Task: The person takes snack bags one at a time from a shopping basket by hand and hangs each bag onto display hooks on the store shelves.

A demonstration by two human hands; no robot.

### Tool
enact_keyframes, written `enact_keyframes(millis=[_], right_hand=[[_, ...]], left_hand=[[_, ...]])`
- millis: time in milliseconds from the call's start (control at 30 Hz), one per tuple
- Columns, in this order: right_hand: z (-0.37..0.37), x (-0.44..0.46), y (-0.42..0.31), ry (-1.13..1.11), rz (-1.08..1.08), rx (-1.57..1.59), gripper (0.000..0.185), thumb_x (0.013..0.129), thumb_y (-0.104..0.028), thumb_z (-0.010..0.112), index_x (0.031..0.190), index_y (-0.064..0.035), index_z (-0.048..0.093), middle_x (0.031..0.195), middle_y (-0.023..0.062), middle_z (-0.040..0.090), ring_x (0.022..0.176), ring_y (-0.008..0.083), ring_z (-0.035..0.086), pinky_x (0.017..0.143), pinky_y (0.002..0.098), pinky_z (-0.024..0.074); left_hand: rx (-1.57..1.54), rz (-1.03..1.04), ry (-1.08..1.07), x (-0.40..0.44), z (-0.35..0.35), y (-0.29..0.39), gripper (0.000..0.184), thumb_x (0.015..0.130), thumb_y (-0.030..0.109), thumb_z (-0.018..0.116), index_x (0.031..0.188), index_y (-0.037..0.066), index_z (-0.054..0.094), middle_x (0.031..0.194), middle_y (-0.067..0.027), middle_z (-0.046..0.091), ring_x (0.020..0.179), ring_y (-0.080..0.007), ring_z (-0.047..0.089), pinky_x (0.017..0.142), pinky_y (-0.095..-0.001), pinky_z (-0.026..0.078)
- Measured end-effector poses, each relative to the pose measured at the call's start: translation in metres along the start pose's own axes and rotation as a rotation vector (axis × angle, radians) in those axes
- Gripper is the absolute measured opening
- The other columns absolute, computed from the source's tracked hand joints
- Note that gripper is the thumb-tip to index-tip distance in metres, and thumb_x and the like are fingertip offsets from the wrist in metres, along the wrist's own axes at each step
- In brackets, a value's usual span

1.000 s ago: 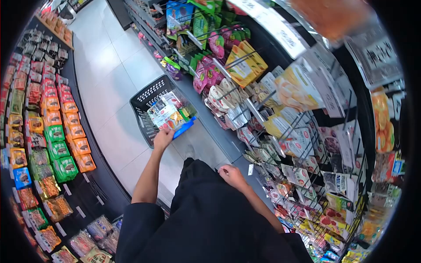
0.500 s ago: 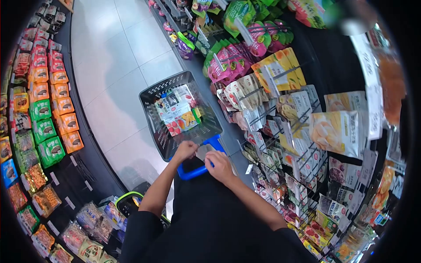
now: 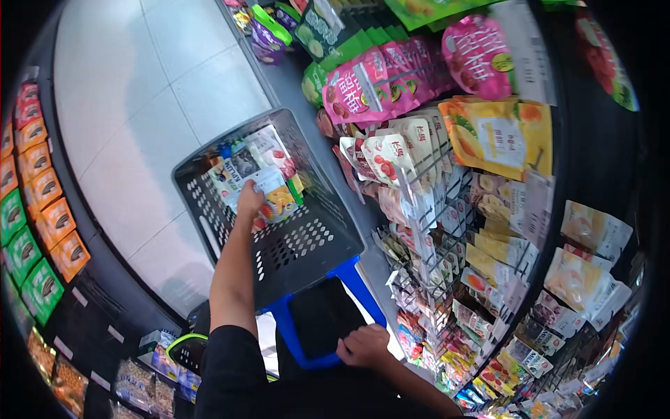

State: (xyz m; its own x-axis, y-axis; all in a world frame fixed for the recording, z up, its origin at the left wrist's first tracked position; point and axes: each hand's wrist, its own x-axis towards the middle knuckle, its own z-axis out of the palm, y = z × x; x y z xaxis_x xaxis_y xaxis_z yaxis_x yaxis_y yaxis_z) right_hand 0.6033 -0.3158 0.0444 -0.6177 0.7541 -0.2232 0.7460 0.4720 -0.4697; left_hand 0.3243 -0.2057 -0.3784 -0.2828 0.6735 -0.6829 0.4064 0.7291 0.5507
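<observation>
My left hand point(image 3: 250, 202) reaches down into the black shopping basket point(image 3: 296, 241), index finger stretched out, over several flat snack packets. Beneath and beside its fingers are a packet with orange fruit pictures point(image 3: 280, 200) and a white packet with dark fruit point(image 3: 227, 183); some of my fingers are hidden against them. A white packet with red fruit point(image 3: 276, 150) lies at the upper right of the pile. My right hand point(image 3: 364, 346) is curled round the lower right corner of the basket's blue handle point(image 3: 289, 335).
Hanging snack pouches, such as pink ones point(image 3: 380, 84) and a yellow one point(image 3: 499, 136), fill the rack on the right. Orange point(image 3: 52, 209) and green packs point(image 3: 42, 290) line the left shelf. Pale floor tiles point(image 3: 146, 126) run between. A green-rimmed basket point(image 3: 187, 349) stands lower left.
My left hand has left the handle area and reached forward into the basket. My right hand has moved down to the handle's corner. The view has shifted closer to the right rack.
</observation>
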Motion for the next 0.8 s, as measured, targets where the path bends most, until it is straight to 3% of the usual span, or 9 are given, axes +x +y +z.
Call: enact_keyframes(millis=[100, 300, 367, 433, 500, 567, 700, 800], right_hand=[[0.0, 0.001, 0.003, -0.046, 0.02, 0.005, 0.034, 0.067, -0.017, 0.071, 0.05, -0.018, 0.043, 0.051, -0.0023, 0.041, 0.045, 0.0139, 0.045, 0.047, 0.0294, 0.0335], [-0.001, 0.01, 0.005, -0.033, 0.032, 0.053, 0.032, 0.067, -0.016, 0.072, 0.051, -0.0179, 0.045, 0.052, -0.0026, 0.041, 0.045, 0.013, 0.045, 0.047, 0.0279, 0.0363], [-0.002, 0.008, 0.005, -0.052, 0.049, 0.059, 0.031, 0.067, -0.015, 0.073, 0.052, -0.0175, 0.045, 0.052, -0.0023, 0.042, 0.046, 0.0131, 0.046, 0.048, 0.0278, 0.0373], [-0.005, 0.008, 0.003, -0.054, 0.052, 0.059, 0.031, 0.067, -0.015, 0.073, 0.052, -0.0173, 0.045, 0.053, -0.0021, 0.042, 0.046, 0.0132, 0.046, 0.049, 0.0278, 0.038], [-0.007, 0.009, 0.003, -0.04, 0.038, 0.05, 0.032, 0.067, -0.014, 0.073, 0.052, -0.0173, 0.045, 0.053, -0.002, 0.043, 0.047, 0.0132, 0.046, 0.049, 0.0279, 0.0384], [-0.009, 0.008, 0.001, -0.022, 0.035, 0.029, 0.032, 0.068, -0.014, 0.072, 0.051, -0.017, 0.045, 0.054, -0.0024, 0.044, 0.048, 0.0129, 0.047, 0.05, 0.0279, 0.0381], [-0.012, 0.008, -0.001, 0.046, 0.017, -0.008, 0.032, 0.068, -0.016, 0.072, 0.05, -0.0164, 0.046, 0.053, -0.003, 0.046, 0.048, 0.013, 0.048, 0.05, 0.0277, 0.0379], [-0.009, 0.005, -0.003, 0.128, -0.005, -0.016, 0.031, 0.069, -0.017, 0.072, 0.049, -0.0159, 0.048, 0.051, -0.0027, 0.048, 0.048, 0.0137, 0.051, 0.05, 0.0288, 0.0394]], left_hand=[[-0.061, 0.026, 0.064, 0.057, 0.016, -0.005, 0.052, 0.081, 0.015, 0.057, 0.13, -0.003, 0.052, 0.128, -0.0293, 0.058, 0.12, -0.0419, 0.056, 0.103, -0.044, 0.044], [0.243, 0.11, -0.06, 0.093, 0.038, -0.029, 0.058, 0.081, 0.016, 0.053, 0.133, -0.009, 0.047, 0.13, -0.0313, 0.055, 0.123, -0.041, 0.054, 0.107, -0.042, 0.041], [0.246, 0.036, -0.123, 0.09, 0.04, -0.029, 0.043, 0.084, 0.018, 0.052, 0.123, 0.0, 0.058, 0.124, -0.0283, 0.059, 0.116, -0.041, 0.058, 0.101, -0.0444, 0.045], [0.257, -0.035, -0.173, 0.076, 0.032, -0.027, 0.033, 0.088, 0.019, 0.052, 0.114, 0.008, 0.069, 0.118, -0.0252, 0.063, 0.108, -0.041, 0.063, 0.096, -0.0467, 0.049], [0.374, 0.015, -0.021, 0.051, 0.03, -0.021, 0.026, 0.091, 0.021, 0.05, 0.098, 0.012, 0.073, 0.108, -0.0214, 0.067, 0.098, -0.0412, 0.066, 0.088, -0.0495, 0.052], [0.394, -0.004, -0.015, 0.012, 0.01, 0.014, 0.024, 0.092, 0.022, 0.05, 0.097, 0.009, 0.07, 0.101, -0.0201, 0.069, 0.095, -0.0401, 0.068, 0.083, -0.0498, 0.053], [0.479, 0.206, -0.075, -0.041, 0.016, 0.009, 0.019, 0.091, 0.02, 0.051, 0.098, 0.01, 0.066, 0.096, -0.0187, 0.07, 0.089, -0.0372, 0.069, 0.075, -0.0491, 0.053], [0.553, 0.3, -0.162, -0.123, -0.011, 0.062, 0.017, 0.091, 0.019, 0.051, 0.094, 0.01, 0.066, 0.095, -0.0167, 0.07, 0.084, -0.0365, 0.069, 0.073, -0.0493, 0.052]])
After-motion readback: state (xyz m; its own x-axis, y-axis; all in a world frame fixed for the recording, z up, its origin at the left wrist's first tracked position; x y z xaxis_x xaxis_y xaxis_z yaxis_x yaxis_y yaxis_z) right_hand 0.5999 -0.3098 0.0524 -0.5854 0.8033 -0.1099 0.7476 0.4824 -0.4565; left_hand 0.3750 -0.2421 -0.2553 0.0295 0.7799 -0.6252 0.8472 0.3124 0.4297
